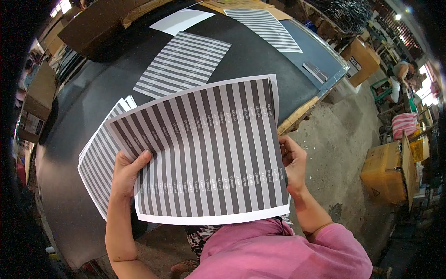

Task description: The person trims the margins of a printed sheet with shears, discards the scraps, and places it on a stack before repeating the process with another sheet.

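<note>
A large sheet of paper (209, 153), printed with dark and light grey stripes and the words GENUINE LEATHER, is held up in front of me and bows slightly. My left hand (127, 172) grips its left edge, thumb on the printed face and fingers behind. At the right edge my right hand (293, 162) has its fingers curled and pinched on the paper, with the fingertips partly hidden. Another layer shows behind the sheet's top right corner. Beneath its left side, a fanned stack of striped sheets (95, 169) lies on the dark table (69, 195).
Farther back on the table lie a striped sheet (183, 65), another striped sheet (265, 30) and a white sheet (181, 21). Cardboard boxes (383, 174) stand on the floor to the right. A person (400, 79) sits in the right background.
</note>
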`<state>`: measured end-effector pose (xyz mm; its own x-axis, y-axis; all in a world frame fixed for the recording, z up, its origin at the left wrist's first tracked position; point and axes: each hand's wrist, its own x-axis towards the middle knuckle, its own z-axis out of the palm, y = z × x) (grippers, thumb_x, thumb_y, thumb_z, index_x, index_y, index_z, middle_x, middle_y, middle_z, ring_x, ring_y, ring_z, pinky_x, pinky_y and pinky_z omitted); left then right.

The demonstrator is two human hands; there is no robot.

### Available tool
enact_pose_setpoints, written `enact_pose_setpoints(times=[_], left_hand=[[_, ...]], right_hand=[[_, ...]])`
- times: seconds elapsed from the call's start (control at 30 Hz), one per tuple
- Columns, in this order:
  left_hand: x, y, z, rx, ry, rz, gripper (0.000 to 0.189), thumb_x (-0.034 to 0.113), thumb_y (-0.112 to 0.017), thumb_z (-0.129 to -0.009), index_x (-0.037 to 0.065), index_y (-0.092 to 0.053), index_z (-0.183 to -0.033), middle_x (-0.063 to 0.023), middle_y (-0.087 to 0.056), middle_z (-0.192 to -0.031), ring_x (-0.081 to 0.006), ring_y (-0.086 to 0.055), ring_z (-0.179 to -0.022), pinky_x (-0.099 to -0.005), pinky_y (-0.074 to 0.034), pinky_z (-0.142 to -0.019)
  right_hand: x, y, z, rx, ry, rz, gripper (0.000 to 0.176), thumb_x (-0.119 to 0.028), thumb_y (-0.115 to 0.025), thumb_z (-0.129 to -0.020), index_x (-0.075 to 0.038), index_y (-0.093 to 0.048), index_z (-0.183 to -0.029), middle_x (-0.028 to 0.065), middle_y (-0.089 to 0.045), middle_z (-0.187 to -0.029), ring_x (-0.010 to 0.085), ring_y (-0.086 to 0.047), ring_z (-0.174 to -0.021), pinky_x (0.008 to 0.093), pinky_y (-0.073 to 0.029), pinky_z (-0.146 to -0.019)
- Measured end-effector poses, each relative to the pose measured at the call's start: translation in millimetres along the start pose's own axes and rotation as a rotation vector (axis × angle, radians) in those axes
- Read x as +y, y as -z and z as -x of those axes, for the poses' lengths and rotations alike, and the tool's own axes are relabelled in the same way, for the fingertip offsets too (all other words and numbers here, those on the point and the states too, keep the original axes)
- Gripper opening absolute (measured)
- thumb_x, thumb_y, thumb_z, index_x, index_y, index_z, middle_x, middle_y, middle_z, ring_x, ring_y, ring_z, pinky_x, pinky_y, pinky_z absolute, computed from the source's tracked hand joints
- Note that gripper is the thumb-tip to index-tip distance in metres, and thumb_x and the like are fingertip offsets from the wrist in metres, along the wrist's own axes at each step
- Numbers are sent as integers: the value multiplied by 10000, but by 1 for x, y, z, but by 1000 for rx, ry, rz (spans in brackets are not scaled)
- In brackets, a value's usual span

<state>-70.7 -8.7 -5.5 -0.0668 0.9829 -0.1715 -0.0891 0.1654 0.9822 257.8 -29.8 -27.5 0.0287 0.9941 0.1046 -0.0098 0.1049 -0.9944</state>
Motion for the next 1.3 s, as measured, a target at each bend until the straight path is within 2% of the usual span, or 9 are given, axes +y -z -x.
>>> enact_pose_setpoints(times=[0.5,0.83,0.93,1.03,1.13,1.17,1.2,1.27,1.3], left_hand=[[3,-1,2,8,31,-15,218,136,-713,-717,-14,-638,-857,-129,-656,-786,-136,-629,-633,-223,-510,-586],[4,-3,4,-42,34,-69,182,113,-694,-738,-13,-646,-861,-121,-659,-798,-124,-627,-651,-225,-509,-593],[6,-3,4,-68,54,-61,200,115,-684,-749,-24,-635,-884,-127,-656,-823,-127,-629,-657,-229,-518,-582],[6,-2,3,-76,199,-10,307,134,-686,-753,-64,-571,-959,-138,-644,-852,-140,-632,-681,-239,-532,-609],[4,3,1,-115,207,42,338,131,-691,-746,-74,-549,-973,-128,-641,-858,-134,-629,-685,-246,-534,-606],[3,9,-1,-165,224,-9,388,138,-696,-728,-68,-530,-1012,-147,-625,-921,-156,-625,-762,-299,-534,-677],[-1,14,0,-183,217,-12,388,138,-696,-728,-68,-530,-1012,-147,-625,-921,-156,-625,-762,-299,-534,-677],[-9,21,3,-6,164,71,436,183,-691,-721,-35,-520,-1057,-149,-606,-998,-193,-614,-841,-356,-515,-766],[-13,28,2,-46,159,68,436,183,-691,-721,-35,-520,-1057,-149,-606,-998,-193,-614,-841,-356,-515,-766]], right_hand=[[12,4,3,47,34,130,327,-50,-713,-697,22,-544,-967,-15,-574,-763,21,-509,-676,160,-401,-572],[7,1,-7,88,-29,33,326,-39,-726,-665,8,-552,-936,-13,-575,-770,29,-513,-701,170,-403,-600],[6,-1,-8,85,-17,-28,336,-36,-734,-655,9,-552,-935,-8,-581,-794,38,-524,-709,173,-410,-616],[4,-2,-8,107,-51,4,345,-26,-736,-648,10,-552,-937,-5,-587,-806,48,-534,-726,181,-424,-641],[-1,-1,-9,124,-39,-58,362,-20,-735,-643,9,-549,-953,1,-587,-839,58,-538,-766,191,-432,-679],[-1,-2,-11,144,-7,-71,373,-25,-736,-643,8,-548,-963,5,-587,-856,64,-539,-790,198,-433,-698],[-2,-1,-12,168,26,-81,383,-30,-737,-644,8,-546,-973,9,-587,-873,70,-539,-813,204,-433,-717],[-3,0,-17,188,146,-42,400,-54,-737,-643,7,-544,-987,6,-578,-858,80,-526,-793,205,-415,-708],[-9,-2,-19,212,193,-21,406,-63,-740,-638,9,-544,-986,3,-575,-842,75,-516,-775,200,-408,-698]])
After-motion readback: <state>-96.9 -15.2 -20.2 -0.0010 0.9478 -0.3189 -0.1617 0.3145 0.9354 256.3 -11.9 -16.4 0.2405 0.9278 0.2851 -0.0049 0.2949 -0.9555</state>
